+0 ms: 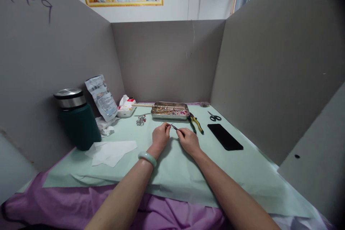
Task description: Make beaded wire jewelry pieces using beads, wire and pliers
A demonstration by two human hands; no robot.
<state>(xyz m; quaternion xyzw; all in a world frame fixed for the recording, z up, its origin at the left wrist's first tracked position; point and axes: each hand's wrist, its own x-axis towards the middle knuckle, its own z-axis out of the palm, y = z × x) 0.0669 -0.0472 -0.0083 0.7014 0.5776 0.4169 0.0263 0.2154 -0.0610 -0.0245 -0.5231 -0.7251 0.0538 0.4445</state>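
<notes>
My left hand (161,136), with a pale green bangle (147,158) on its wrist, pinches something too small to make out. In my right hand (189,141) is a pair of dark, fine-tipped tweezers (175,128), their point touching or very near the left fingertips. Just beyond both hands stands a metal tray (170,116) holding many small beads and bits, some red and some gold. Pliers (198,125) with yellow and green handles lean against the tray's right end. Left of the tray lies a small heap of silvery chain-like pieces (141,120).
A black phone (225,137) and scissors (215,116) lie at right. At left are a dark green flask (78,122), a standing pouch (101,97), a white box with tissue (126,109) and a paper sheet (111,152). Grey partitions (168,61) enclose the table.
</notes>
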